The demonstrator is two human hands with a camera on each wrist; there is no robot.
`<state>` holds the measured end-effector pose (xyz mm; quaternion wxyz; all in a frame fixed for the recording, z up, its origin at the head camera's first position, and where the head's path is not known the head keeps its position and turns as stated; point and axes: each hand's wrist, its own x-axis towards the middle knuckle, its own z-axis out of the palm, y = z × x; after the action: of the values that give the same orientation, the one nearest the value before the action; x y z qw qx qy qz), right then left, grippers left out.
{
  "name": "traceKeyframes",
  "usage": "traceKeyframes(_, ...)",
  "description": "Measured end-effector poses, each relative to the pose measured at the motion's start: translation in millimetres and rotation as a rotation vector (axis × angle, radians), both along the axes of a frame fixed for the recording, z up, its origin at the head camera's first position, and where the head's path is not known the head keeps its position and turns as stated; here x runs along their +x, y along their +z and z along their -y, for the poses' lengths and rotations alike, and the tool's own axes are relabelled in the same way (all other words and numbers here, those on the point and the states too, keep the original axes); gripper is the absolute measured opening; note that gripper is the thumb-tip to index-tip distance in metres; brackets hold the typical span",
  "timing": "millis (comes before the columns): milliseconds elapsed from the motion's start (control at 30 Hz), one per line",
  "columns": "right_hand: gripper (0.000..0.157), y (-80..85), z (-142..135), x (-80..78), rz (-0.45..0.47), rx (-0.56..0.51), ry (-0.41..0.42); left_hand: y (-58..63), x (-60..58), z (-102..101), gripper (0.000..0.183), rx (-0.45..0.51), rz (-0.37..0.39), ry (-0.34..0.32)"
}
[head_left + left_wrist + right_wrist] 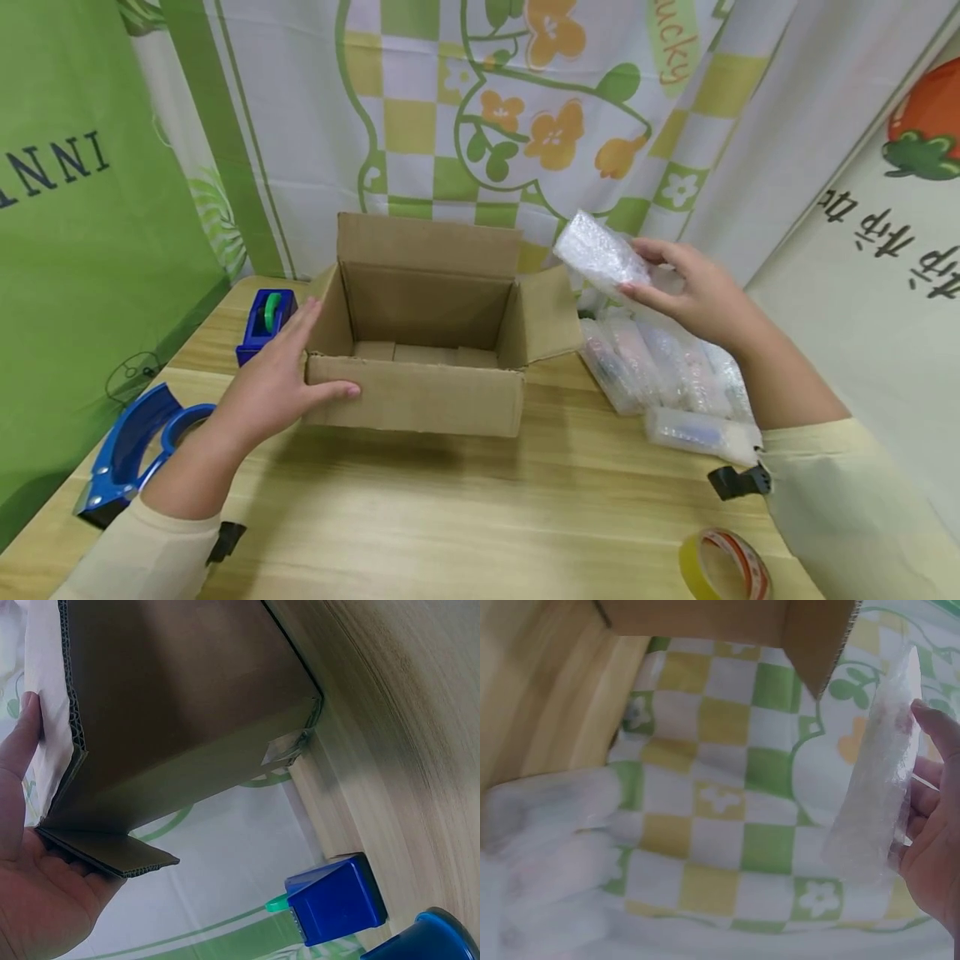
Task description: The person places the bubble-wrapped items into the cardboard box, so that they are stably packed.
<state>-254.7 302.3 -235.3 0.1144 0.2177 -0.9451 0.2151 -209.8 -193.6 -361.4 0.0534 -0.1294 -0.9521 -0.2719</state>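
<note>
An open cardboard box (pixel 416 396) stands on the table with its flaps spread, and its visible inner floor is bare cardboard. My left hand (pixel 262 383) grips its front left corner, thumb along the front flap and fingers at the left side flap (pixel 112 851). In the air beyond the box's right flap (pixel 551 312), my right hand (pixel 705 292) pinches a bubble-wrapped packet (pixel 600 250) between thumb and fingers. The right wrist view shows this flat packet (pixel 881 772) edge-on; the wrapping blurs what is inside.
Several more bubble-wrapped packets (pixel 660 367) lie right of the box, one crosswise in front (pixel 697 433). A blue tape dispenser (pixel 258 321) with green tape stands at the left, a larger blue tape cutter (pixel 135 458) nearer. A yellow tape roll (pixel 723 567) lies front right. A patterned curtain (pixel 420 108) hangs behind.
</note>
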Motion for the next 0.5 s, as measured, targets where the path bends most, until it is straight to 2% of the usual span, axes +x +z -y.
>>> traceKeyframes(200,0.059,19.0,28,-12.5,-0.03,0.055,0.022,-1.2,-0.4,0,0.123,0.003,-0.001,0.006)
traceKeyframes(500,0.064,33.6,74,-36.7,-0.046,0.134,0.129,-1.3,-0.4,0,0.123,-0.001,-0.003,0.002)
